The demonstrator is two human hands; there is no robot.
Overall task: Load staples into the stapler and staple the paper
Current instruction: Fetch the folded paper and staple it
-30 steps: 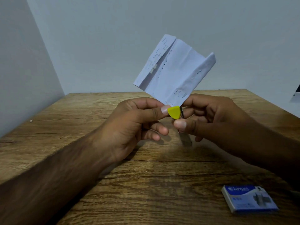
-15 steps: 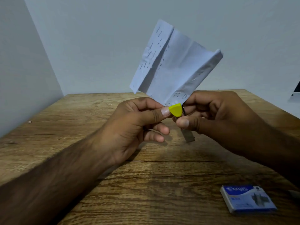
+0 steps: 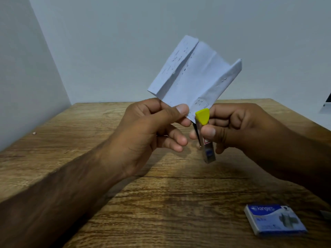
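Staple box (image 3: pixel 275 221) labelled "kangaro", wooden table (image 3: pixel 161 203)

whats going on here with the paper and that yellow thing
A person is stapling over a wooden table. The left hand pinches the lower edge of a folded white paper, and the right hand grips a small metal stapler with a yellow tip, set at the paper's bottom corner. A blue staple box lies on the table, near right.
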